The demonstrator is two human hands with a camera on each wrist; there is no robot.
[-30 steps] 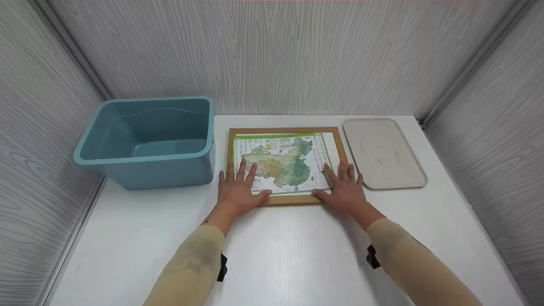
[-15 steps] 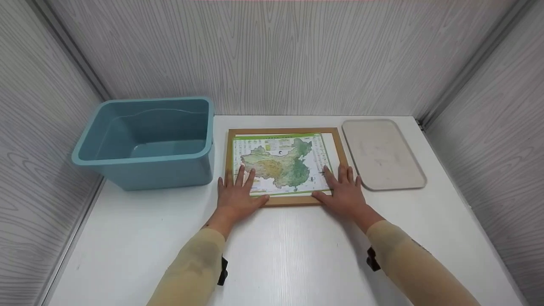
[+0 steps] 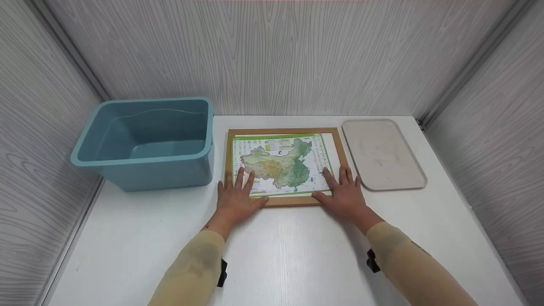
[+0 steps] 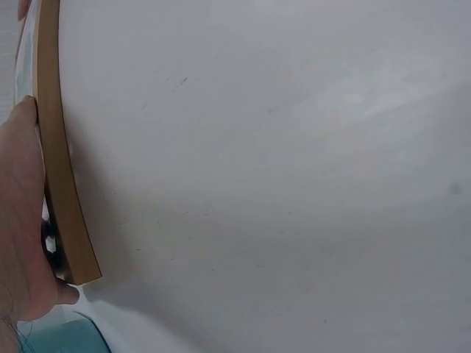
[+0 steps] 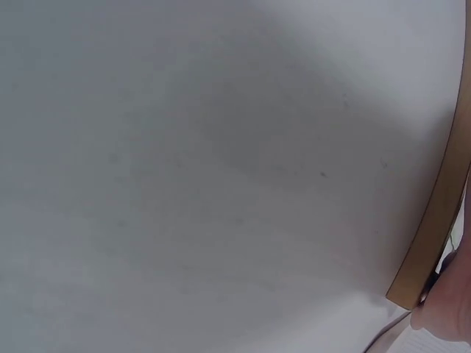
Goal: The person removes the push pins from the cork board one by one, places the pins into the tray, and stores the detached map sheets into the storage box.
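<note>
- White table [image 3: 280,255], grey wood-grain walls.
- Left hand [image 3: 235,196] flat, fingers spread, on framed map [image 3: 282,163] near-left corner.
- Right hand [image 3: 345,193] flat, spread, near-right corner.

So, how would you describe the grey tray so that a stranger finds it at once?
Start at the white table and go to its far right corner. The tray lies flat there, just right of the wood-framed map. Unlike the deep blue bin, it is shallow, pale grey, with rounded corners.

The head view looks down over the table [image 3: 276,250]; both wrist views skim its top, sharing the wooden frame [image 3: 284,131].
</note>
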